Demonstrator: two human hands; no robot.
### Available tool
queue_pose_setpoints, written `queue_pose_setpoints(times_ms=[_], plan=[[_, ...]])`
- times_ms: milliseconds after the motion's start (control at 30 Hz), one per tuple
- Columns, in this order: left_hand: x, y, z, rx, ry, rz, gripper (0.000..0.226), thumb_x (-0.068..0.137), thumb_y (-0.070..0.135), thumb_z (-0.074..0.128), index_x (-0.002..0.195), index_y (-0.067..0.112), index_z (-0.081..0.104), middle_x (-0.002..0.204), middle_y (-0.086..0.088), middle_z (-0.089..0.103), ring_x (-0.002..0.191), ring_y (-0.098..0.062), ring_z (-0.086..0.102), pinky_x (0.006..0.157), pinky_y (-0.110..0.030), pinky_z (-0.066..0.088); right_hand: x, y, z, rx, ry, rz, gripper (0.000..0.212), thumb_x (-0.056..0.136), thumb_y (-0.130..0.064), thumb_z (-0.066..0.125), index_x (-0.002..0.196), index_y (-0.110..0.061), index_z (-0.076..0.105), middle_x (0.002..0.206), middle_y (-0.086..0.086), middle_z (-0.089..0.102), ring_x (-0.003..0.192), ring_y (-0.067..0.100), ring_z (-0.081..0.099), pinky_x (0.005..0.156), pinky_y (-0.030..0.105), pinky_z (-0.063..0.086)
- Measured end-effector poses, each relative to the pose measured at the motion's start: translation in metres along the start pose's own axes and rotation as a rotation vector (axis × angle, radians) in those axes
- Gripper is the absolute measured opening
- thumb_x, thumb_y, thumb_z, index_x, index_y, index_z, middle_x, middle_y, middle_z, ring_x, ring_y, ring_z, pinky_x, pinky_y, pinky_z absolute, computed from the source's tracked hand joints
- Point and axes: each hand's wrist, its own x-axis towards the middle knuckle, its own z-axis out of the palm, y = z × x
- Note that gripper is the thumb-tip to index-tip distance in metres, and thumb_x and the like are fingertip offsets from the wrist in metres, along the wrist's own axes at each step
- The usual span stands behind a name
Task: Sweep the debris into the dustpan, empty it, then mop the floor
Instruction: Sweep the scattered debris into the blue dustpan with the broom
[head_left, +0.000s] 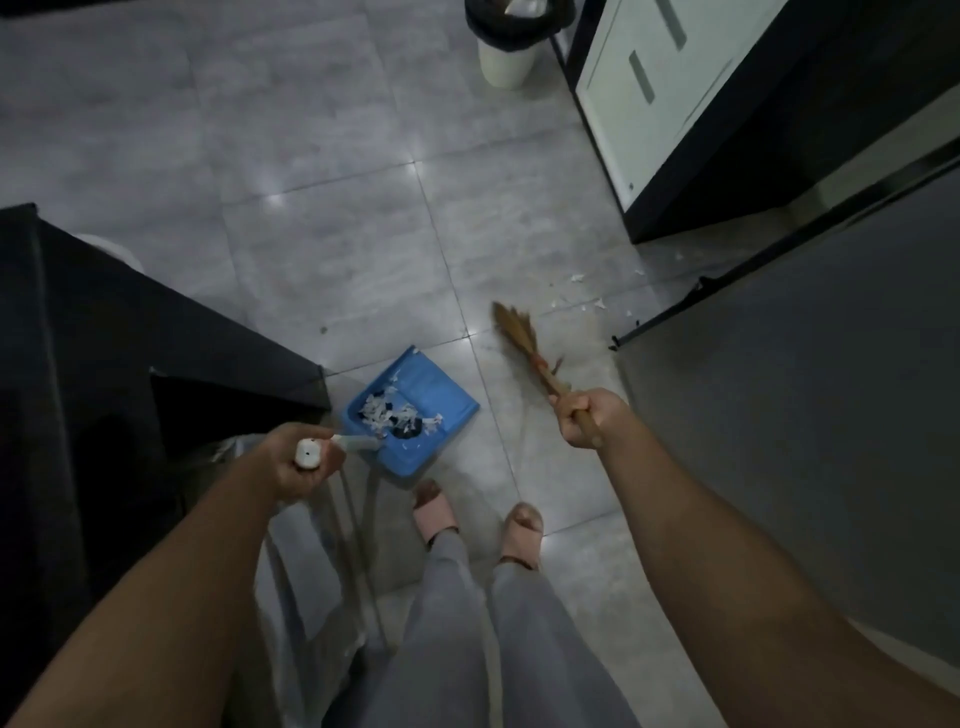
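Observation:
A blue dustpan (434, 395) rests on the grey tiled floor just ahead of my feet, with white paper scraps and dark bits piled inside it. My left hand (296, 465) is closed around the white top of the dustpan's long handle (309, 453). My right hand (587, 418) grips the shaft of a straw broom (519, 332), whose bristles touch the floor to the right of the pan. More white scraps (582, 293) lie scattered on the floor beyond the broom, near a dark door edge.
A white bin with a black liner (506, 52) stands at the far end. A white and black cabinet (675, 104) is at the upper right, a dark door or panel (779, 415) at the right, a black furniture piece (130, 338) at the left.

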Motion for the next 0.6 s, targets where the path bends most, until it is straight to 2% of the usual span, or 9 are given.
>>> queue_pose_setpoints(times_ms=[67,167,267,333,433,600], plan=[[0.002,0.012,0.0,0.002,-0.002,-0.02,0.03,0.1,0.019,0.039,0.088,-0.008,0.046,0.046,-0.015,0.049,0.03,-0.015,0.053,0.033,-0.015,0.046,0.002,0.017,0.014,-0.125,0.02,0.042,0.035,0.107,-0.022,0.023,0.077,-0.014,0.039,0.032,0.001,0.034,0.016,0.009,0.032,0.023,0.011,0.024],[0.007,0.024,0.009,0.007,-0.007,-0.013,0.029,0.1,0.018,0.039,0.088,-0.008,0.044,0.046,-0.014,0.048,0.03,-0.015,0.051,0.035,-0.014,0.047,-0.008,0.038,0.025,-0.294,0.03,0.108,0.033,0.104,-0.016,0.025,0.081,-0.004,0.044,0.034,0.0,0.035,0.017,0.007,0.031,0.022,0.011,0.023],[0.009,0.031,0.022,0.041,-0.009,0.017,0.029,0.1,0.016,0.04,0.087,-0.009,0.045,0.053,-0.015,0.048,0.03,-0.016,0.052,0.035,-0.015,0.047,-0.031,0.048,0.025,-0.366,0.008,0.172,0.033,0.105,-0.024,0.029,0.09,-0.002,0.048,0.037,-0.001,0.037,0.019,0.007,0.032,0.021,0.013,0.026],[0.008,0.031,0.029,0.037,-0.013,0.026,0.029,0.101,0.017,0.039,0.085,-0.007,0.044,0.054,-0.015,0.047,0.029,-0.016,0.052,0.033,-0.015,0.046,-0.047,0.047,0.023,-0.376,0.006,0.175,0.033,0.106,-0.029,0.03,0.094,-0.004,0.049,0.039,-0.002,0.036,0.02,0.007,0.032,0.021,0.013,0.026],[0.006,0.026,0.032,0.025,-0.04,0.029,0.027,0.1,0.016,0.037,0.084,-0.005,0.043,0.042,-0.013,0.047,0.026,-0.015,0.05,0.031,-0.015,0.044,-0.065,0.036,0.015,-0.337,0.005,0.136,0.033,0.106,-0.031,0.03,0.096,-0.006,0.049,0.039,-0.002,0.036,0.02,0.007,0.031,0.021,0.012,0.025],[0.002,0.018,0.012,-0.016,-0.062,0.02,0.029,0.1,0.017,0.039,0.087,-0.008,0.045,0.046,-0.011,0.048,0.03,-0.014,0.052,0.036,-0.014,0.046,-0.062,0.008,-0.001,-0.248,0.034,0.022,0.032,0.107,-0.029,0.028,0.097,-0.007,0.048,0.036,-0.002,0.035,0.019,0.007,0.03,0.02,0.013,0.025]])
